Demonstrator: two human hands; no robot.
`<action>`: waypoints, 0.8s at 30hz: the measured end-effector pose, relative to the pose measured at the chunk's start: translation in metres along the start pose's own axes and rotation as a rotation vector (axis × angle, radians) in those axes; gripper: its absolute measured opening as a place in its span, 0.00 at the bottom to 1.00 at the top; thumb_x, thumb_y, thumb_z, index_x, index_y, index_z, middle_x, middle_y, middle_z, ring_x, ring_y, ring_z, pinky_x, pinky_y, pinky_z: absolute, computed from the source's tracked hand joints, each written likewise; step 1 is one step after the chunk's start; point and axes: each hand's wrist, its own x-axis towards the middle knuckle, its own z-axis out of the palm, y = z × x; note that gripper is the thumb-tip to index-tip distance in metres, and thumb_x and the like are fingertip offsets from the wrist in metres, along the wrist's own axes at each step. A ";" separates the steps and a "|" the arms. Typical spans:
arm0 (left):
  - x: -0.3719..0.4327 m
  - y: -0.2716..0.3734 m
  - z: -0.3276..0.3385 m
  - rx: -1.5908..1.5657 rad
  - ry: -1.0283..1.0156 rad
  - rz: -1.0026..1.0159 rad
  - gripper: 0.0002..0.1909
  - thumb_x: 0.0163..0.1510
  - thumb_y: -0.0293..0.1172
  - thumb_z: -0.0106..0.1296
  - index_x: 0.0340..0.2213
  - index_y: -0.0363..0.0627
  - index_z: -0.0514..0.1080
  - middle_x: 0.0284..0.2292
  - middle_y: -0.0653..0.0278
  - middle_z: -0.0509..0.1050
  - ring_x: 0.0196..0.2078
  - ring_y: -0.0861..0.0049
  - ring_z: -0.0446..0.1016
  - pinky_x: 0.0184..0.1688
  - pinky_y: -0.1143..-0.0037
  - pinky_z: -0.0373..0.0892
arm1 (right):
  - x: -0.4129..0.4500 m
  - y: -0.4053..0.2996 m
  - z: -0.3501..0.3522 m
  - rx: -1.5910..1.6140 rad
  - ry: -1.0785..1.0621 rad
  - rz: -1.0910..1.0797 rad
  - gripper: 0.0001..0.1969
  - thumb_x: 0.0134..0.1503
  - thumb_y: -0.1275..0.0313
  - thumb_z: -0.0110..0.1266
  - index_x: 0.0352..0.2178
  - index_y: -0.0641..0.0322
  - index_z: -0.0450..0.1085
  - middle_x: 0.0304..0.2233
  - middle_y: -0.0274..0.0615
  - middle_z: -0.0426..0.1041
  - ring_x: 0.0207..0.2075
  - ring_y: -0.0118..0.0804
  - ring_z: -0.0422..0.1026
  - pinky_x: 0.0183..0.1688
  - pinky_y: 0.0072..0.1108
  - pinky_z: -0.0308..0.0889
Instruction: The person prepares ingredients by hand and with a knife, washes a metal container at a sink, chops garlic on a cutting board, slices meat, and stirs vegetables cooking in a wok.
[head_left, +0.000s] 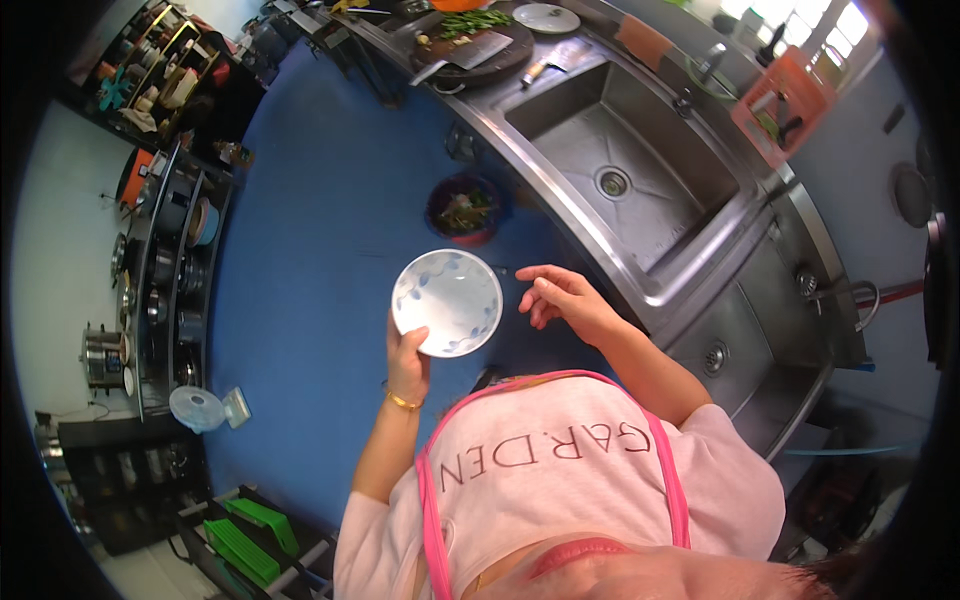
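A white bowl with a blue leaf pattern (450, 300) is held over the blue floor by my left hand (409, 360), whose thumb lies on the rim. The bowl's inside faces up, and no food shows in it. My right hand (559, 296) is off to the right of the bowl, not touching it, with fingers loosely bent and nothing in them. On the steel counter, a round chopping board (517, 56) carries a cleaver (480, 51), chopped greens (476, 22) and garlic-like pieces. A second knife with a wooden handle (534, 73) lies beside the sink.
A deep steel sink (660, 172) is at the right, with a lower one (757, 322) next to it. A tub of vegetable scraps (465, 210) stands on the floor near the counter's edge. A white plate (546, 18) and an orange basket (814, 82) are farther off; pot shelves (169, 262) stand left.
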 end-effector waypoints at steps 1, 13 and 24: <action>0.014 0.016 -0.018 -0.037 0.028 -0.011 0.31 0.42 0.24 0.43 0.51 0.39 0.55 0.48 0.59 0.62 0.52 0.69 0.60 0.54 0.72 0.57 | 0.021 0.001 0.010 -0.017 0.028 0.033 0.18 0.58 0.63 0.44 0.45 0.64 0.62 0.28 0.37 0.70 0.25 0.24 0.68 0.30 0.16 0.66; 0.362 0.139 -0.097 0.114 0.050 -0.031 0.25 0.45 0.22 0.39 0.48 0.36 0.56 0.42 0.52 0.66 0.40 0.62 0.71 0.33 0.71 0.74 | 0.361 -0.099 -0.029 -0.770 0.520 -0.350 0.22 0.51 0.62 0.51 0.47 0.54 0.62 0.25 0.43 0.71 0.26 0.38 0.71 0.32 0.25 0.66; 0.725 0.111 -0.065 0.102 0.001 -0.316 0.21 0.46 0.17 0.36 0.45 0.28 0.58 0.40 0.47 0.67 0.38 0.56 0.72 0.38 0.67 0.75 | 0.479 -0.134 -0.040 -1.114 0.781 0.069 0.32 0.47 0.50 0.51 0.51 0.52 0.57 0.24 0.48 0.73 0.30 0.50 0.72 0.34 0.34 0.66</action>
